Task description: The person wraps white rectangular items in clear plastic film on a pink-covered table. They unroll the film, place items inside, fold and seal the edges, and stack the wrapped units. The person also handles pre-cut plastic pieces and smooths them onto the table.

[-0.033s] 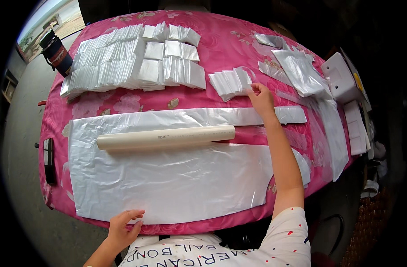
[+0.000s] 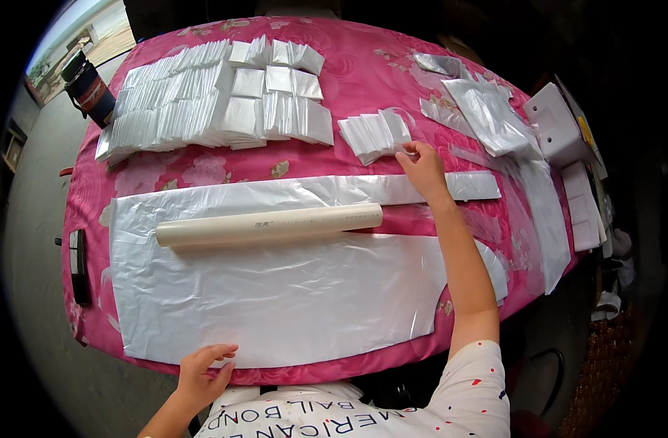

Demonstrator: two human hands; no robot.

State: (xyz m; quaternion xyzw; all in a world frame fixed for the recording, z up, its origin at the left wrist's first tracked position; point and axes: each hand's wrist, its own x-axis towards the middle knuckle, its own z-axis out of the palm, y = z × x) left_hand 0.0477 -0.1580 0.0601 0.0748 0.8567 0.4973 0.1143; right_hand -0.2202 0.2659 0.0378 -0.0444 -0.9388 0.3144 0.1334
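Observation:
A large white plastic sheet [image 2: 290, 306] lies flat on the table, with a cream plastic pipe [image 2: 268, 225] across it. At its near edge, my left hand [image 2: 204, 371] rests with thumb and fingers apart, holding nothing. My right hand [image 2: 424, 169] reaches past the pipe's right end to a short row of folded white plastic packets [image 2: 374, 136]. Its thumb and forefinger pinch the packet at the row's right end. A thin clear loop shows just behind that row. To the left stand several larger rows of similar folded packets [image 2: 173, 95].
A pink floral cloth [image 2: 348, 66] covers the table. Clear plastic film [image 2: 487, 117] lies at the right, beside white plastic boxes [image 2: 560, 124]. A dark flask [image 2: 90, 91] stands at the far left, and a dark block [image 2: 79, 266] lies on the left edge.
The whole view has shifted slightly, so the table things sit a little further left. My right hand has moved slightly left against the short packet row; my left hand stays put.

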